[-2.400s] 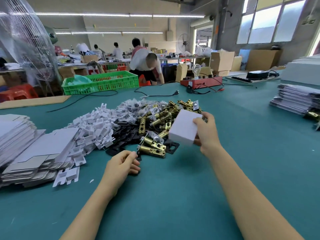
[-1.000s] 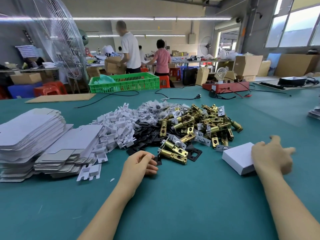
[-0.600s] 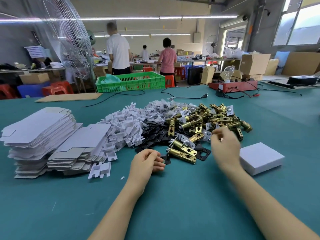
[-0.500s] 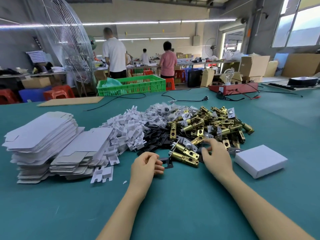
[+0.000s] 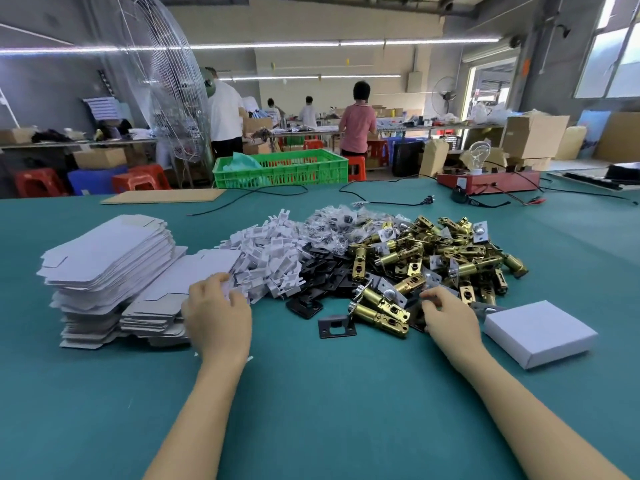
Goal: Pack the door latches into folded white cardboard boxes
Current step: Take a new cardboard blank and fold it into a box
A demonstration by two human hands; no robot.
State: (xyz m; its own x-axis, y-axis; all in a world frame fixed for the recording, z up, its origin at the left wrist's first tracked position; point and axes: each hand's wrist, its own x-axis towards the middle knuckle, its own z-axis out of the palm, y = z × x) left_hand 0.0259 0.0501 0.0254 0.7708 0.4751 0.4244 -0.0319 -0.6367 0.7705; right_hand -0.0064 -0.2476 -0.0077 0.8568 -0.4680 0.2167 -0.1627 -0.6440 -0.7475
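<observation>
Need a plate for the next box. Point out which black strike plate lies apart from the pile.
The black strike plate lying flat alone on the green table, just left of the nearest brass latch.

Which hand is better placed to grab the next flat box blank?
Left. The left hand already rests on the blanks, left of the pile. The right hand sits at the latches, beside the closed box.

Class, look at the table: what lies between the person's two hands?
In the head view, between the left hand and right hand lie black plates and two brass latches, on green table.
</observation>
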